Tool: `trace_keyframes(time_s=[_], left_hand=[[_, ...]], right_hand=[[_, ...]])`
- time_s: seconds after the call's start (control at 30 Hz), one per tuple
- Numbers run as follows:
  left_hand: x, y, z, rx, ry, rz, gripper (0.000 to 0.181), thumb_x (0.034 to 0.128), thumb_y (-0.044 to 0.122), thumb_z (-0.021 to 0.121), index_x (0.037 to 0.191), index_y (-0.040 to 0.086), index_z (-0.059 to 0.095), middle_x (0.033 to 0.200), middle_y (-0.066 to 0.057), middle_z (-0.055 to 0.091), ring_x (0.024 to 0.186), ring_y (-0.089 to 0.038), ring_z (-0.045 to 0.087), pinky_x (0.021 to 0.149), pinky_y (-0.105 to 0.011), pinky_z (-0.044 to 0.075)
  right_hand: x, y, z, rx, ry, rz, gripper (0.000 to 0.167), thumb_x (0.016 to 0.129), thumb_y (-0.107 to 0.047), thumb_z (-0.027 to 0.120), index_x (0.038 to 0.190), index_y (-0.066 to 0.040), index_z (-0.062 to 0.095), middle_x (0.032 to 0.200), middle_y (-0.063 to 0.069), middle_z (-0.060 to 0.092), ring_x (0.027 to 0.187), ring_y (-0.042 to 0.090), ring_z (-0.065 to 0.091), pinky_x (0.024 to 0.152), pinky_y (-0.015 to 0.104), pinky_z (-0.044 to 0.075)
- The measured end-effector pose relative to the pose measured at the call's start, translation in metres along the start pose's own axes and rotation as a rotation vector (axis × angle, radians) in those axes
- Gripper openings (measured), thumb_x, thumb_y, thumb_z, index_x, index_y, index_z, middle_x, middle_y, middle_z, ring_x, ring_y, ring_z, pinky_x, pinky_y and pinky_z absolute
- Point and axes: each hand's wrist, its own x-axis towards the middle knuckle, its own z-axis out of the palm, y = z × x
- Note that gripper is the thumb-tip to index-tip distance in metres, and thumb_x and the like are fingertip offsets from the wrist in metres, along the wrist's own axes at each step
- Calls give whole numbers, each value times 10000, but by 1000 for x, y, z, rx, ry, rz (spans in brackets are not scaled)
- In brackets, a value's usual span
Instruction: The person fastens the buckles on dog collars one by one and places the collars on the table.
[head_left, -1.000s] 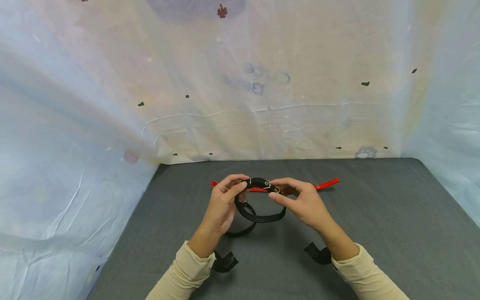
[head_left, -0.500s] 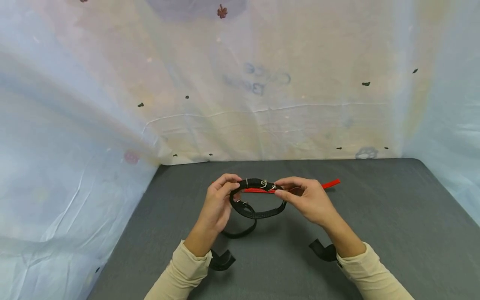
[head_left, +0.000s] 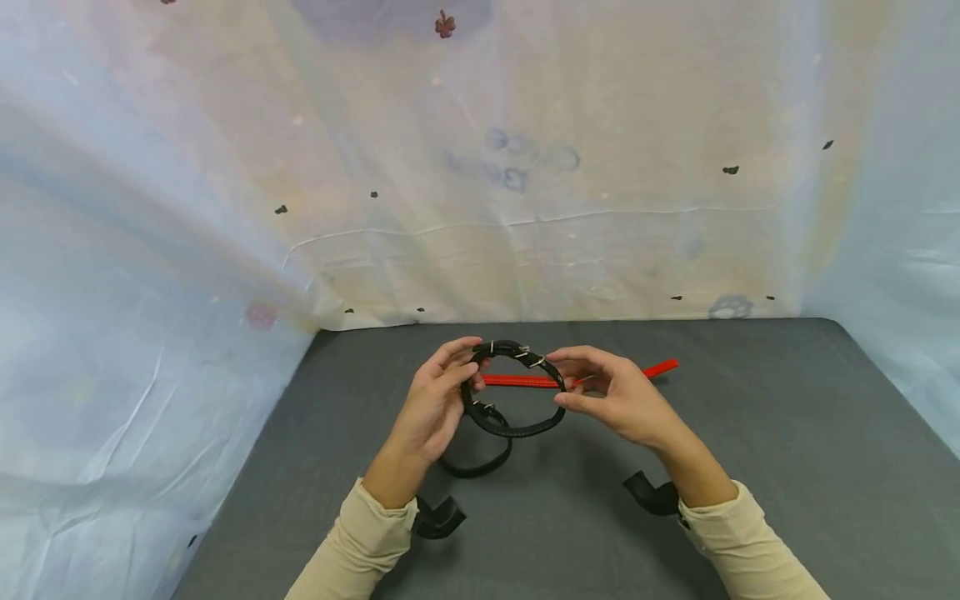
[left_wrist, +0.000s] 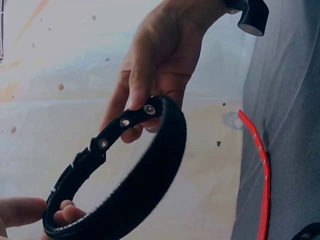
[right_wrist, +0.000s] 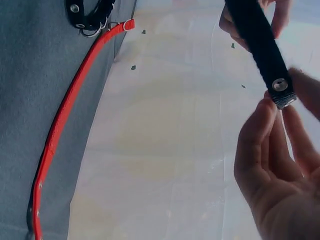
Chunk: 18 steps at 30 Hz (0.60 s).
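Observation:
Both hands hold a black buckled collar (head_left: 525, 431) off the table, its ends joined in a ring. My left hand (head_left: 427, 408) pinches its left side between thumb and fingers. On the other side, my right hand (head_left: 618, 402) pinches the band near the buckle strap; the left wrist view shows metal eyelets there and the right hand's thumb on the band (left_wrist: 155, 175). Below the left hand, a second black collar (head_left: 472, 472) lies looped on the table, partly covered by that hand. Behind the held ring stretches a red collar (head_left: 521, 381), partly hidden by both hands.
A grey cloth-covered table (head_left: 787, 433) spreads under everything. Pale patterned sheeting (head_left: 562, 258) hangs at its back and sides. Black mounts (head_left: 441, 518) jut from the person's wrists over the table.
The held collar has tilted, its buckle side rising so the ring faces the head view more fully. The right hand has slid a little outward along the band. Both collars on the table stay put.

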Motion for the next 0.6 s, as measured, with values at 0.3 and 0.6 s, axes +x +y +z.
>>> trace_keyframes(time_s=[0.3,0.6], left_hand=[[0,1,0,-14,-12,-6,250,1014,0,515,1248,71,571,1030,-58,620,916,-176,679,951,-324,542],[-2,7,-9,230,-83,-43,383,1000,126,607,1373,59,554,1105,21,718,920,-130,648,872,-287,484]], right_hand=[[-1,3,-2,-138,-92,-145,1007,705,-160,908,1542,-289,364,1456,-7,518,1145,193,606,910,309,554],[-2,1,-1,-216,18,-149,907,662,-125,925,1445,-275,493,1226,-53,622,992,95,616,873,334,556]])
